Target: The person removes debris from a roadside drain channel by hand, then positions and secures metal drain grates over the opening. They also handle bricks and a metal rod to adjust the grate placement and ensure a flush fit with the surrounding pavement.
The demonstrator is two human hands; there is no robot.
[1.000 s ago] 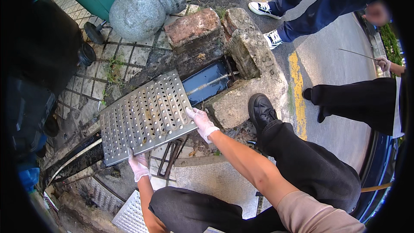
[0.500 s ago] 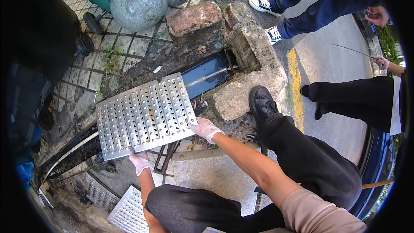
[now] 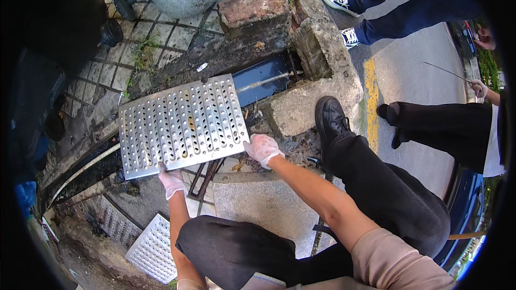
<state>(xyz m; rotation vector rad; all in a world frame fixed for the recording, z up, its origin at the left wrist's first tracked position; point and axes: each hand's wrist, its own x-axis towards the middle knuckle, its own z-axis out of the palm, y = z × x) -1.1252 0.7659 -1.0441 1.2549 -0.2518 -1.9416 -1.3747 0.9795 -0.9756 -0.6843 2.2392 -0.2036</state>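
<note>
A perforated metal drain cover (image 3: 180, 121) lies across the open drain channel, with rows of holes and raised studs. My left hand (image 3: 171, 180), in a clear glove, grips its near edge, thumb on top and fingers hidden beneath. At the near right corner my right hand (image 3: 262, 149), also gloved, holds the cover's edge. Beyond the plate's right end, dark water (image 3: 263, 81) with a pale pipe shows in the channel. On the left, a white hose (image 3: 86, 171) runs along the channel and passes under the cover.
Concrete blocks (image 3: 301, 110) and a reddish stone (image 3: 253, 11) border the drain. Two more perforated covers (image 3: 155, 248) lie at the lower left. A rusty metal frame (image 3: 205, 180) rests by a stone slab (image 3: 263, 209). Two people stand at right, one holding a thin rod (image 3: 449, 72).
The cover's near left edge sits slightly higher in the picture, and its left end has turned a little. Both hands keep their hold. The whole view has shifted somewhat.
</note>
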